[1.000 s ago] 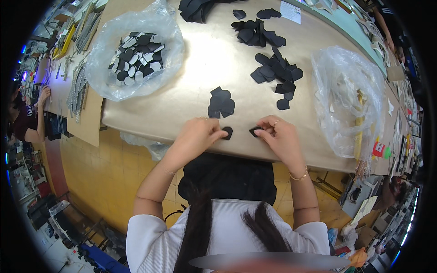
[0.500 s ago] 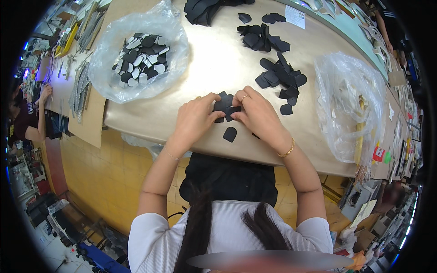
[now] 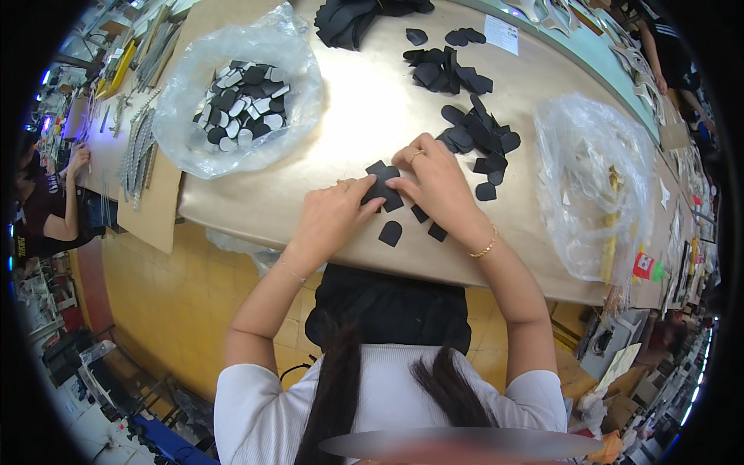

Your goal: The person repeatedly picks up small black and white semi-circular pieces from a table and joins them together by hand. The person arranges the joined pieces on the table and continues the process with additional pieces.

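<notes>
Several small black round-ended pieces lie overlapped on the table between my two hands. My left hand has its fingers and thumb closed at the left edge of this group. From the right, my right hand bends over the same pieces, its thumb pressed against them and its fingertips at their far edge. A single black piece lies nearer the table's front edge. Two more dark pieces, one a small black piece, show beside and under my right wrist.
A clear plastic bag of black and white pieces stands open at left. Beyond my right hand lie heaps of black pieces. A second plastic bag is at right, and a paper sheet lies at the back. Another person's hand is far left.
My right hand has shifted slightly away from me and its grip has loosened a little. Pieces by my right wrist are now more exposed. My left fingers lie lower over the group.
</notes>
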{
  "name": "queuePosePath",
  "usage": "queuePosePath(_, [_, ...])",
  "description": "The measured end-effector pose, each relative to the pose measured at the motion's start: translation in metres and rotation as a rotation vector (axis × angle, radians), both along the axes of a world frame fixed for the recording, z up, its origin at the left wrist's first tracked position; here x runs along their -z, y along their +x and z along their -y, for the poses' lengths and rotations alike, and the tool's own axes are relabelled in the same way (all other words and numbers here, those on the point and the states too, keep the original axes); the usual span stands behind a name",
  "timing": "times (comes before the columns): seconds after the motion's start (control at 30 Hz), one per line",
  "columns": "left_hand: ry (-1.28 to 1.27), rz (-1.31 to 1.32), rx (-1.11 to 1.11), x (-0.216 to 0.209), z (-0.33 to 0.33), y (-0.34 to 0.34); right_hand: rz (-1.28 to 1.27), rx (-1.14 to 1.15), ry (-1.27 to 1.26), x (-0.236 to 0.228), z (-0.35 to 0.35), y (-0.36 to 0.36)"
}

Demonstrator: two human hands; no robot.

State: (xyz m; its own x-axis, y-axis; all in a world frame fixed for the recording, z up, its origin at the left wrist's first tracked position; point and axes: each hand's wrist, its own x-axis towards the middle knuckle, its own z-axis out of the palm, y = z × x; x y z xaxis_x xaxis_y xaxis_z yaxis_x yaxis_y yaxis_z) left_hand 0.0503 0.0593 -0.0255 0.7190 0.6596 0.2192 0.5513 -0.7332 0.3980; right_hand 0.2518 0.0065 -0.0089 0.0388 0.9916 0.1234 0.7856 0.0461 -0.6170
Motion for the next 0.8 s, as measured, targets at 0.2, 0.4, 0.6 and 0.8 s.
queuePosePath(0.2, [0.066, 0.013, -0.070, 0.004, 0.010, 0.010, -0.203, 0.049, -0.181, -0.003, -0.005, -0.001])
queuePosePath(0.4, [0.121, 0.060, -0.164, 0.012, 0.010, 0.018, -0.391, 0.104, -0.197, -0.009, -0.004, 0.000])
queuePosePath(0.6, [-0.082, 0.145, -0.179, 0.005, 0.005, 0.025, -0.578, 0.116, -0.244, -0.007, -0.003, 0.006])
queuePosePath(0.8, [-0.227, 0.299, -0.226, -0.006, -0.010, 0.027, -0.652, 0.051, -0.162, 0.001, 0.000, 0.008])
